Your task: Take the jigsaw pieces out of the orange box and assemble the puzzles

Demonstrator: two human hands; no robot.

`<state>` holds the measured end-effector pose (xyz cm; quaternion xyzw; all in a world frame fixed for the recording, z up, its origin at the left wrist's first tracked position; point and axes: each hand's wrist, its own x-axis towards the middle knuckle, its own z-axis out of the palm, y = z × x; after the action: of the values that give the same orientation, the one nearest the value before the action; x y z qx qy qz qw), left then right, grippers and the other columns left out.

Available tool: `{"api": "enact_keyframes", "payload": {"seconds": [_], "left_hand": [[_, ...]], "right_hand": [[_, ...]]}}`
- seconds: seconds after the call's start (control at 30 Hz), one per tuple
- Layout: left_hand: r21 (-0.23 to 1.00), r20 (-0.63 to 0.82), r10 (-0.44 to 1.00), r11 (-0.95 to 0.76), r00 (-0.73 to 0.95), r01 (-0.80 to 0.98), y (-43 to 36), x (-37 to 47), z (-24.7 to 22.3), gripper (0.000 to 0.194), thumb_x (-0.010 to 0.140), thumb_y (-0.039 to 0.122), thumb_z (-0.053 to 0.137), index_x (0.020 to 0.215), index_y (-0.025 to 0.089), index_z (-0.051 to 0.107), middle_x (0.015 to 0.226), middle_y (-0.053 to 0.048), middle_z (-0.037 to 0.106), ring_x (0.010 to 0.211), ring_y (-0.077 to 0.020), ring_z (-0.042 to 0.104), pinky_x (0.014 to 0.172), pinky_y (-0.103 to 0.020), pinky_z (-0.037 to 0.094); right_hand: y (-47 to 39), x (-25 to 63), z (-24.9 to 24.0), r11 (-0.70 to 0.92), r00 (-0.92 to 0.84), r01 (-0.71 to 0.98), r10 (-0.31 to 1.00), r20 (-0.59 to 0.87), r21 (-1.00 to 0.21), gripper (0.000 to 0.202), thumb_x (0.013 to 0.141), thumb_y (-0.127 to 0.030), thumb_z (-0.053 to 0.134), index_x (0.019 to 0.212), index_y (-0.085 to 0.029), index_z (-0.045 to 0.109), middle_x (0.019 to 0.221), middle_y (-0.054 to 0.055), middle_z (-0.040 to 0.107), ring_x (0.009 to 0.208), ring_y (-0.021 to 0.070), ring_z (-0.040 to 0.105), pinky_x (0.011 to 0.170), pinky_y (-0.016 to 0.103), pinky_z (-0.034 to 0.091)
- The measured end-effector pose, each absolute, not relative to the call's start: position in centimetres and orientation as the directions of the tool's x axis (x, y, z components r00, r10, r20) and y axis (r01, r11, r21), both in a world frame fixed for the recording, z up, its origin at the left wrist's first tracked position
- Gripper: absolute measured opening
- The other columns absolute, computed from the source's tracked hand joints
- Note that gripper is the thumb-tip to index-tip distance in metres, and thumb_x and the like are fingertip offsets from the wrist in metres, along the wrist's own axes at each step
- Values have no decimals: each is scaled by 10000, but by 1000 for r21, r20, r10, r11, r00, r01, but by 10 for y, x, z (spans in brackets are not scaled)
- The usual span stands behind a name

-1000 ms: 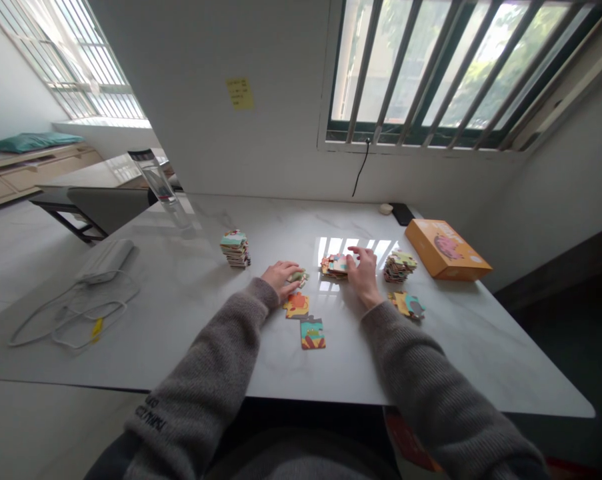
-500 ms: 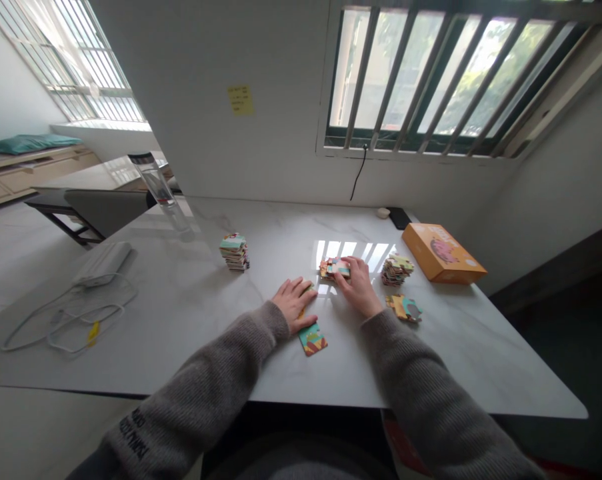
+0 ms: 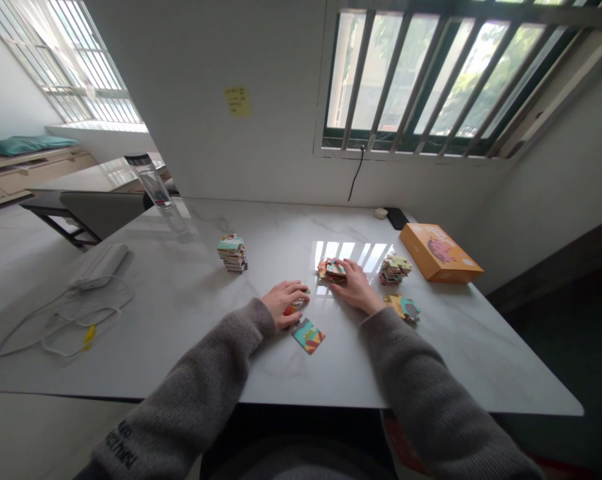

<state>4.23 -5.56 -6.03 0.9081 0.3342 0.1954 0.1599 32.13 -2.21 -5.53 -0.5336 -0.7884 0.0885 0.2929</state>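
On the white table, my left hand is closed with thumb and fingers around a puzzle piece, which is partly hidden under the palm. Just in front of this hand lies a loose turquoise, yellow and brown puzzle piece, apart from the one in my fingers. My right hand grips the side of a low stack of puzzle pieces, its thumb at the near edge and fingers on top. Beside the right wrist are a few flat puzzle pieces.
Tall stacks of puzzle pieces stand at left and right. An orange box lies at the right, with a black phone behind it. A white device with a cable and a clear bottle are on the left.
My left hand has drawn a little left, its fingers curling around the puzzle piece. The loose turquoise piece has turned slightly and shows more. My right hand stays at the low stack.
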Motion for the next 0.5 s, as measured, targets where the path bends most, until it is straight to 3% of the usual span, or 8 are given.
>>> {"api": "enact_keyframes", "payload": {"seconds": [0.13,0.33,0.5], "left_hand": [[418,277,674,-726,685,546,-52,43,-63,414,785,348,676,1177,219,644,1368,-131,547,1278,-322,496,1120,-491,370],[374,254,726,-683,640,627,-51,40,-62,629,718,498,757,1259,214,605,1373,-166,498,1252,-356,485,1081,-512,394],[330,223,759,-649,612,685,-56,41,-58,533,770,468,721,1241,247,601,1327,-121,533,1221,-326,476,1055,-491,402]], "right_hand": [[-21,321,-53,432,-279,782,887,368,-449,619,805,-321,669,1390,-230,492,1358,145,496,1297,333,443,1104,501,374],[-17,318,-56,437,-279,775,885,373,-456,571,846,-311,628,1396,-226,499,1362,151,480,1304,326,428,1109,493,374],[-21,313,-55,421,-265,810,884,385,-408,642,833,-318,671,1428,-214,454,1440,166,368,1363,358,338,1111,515,359]]}}
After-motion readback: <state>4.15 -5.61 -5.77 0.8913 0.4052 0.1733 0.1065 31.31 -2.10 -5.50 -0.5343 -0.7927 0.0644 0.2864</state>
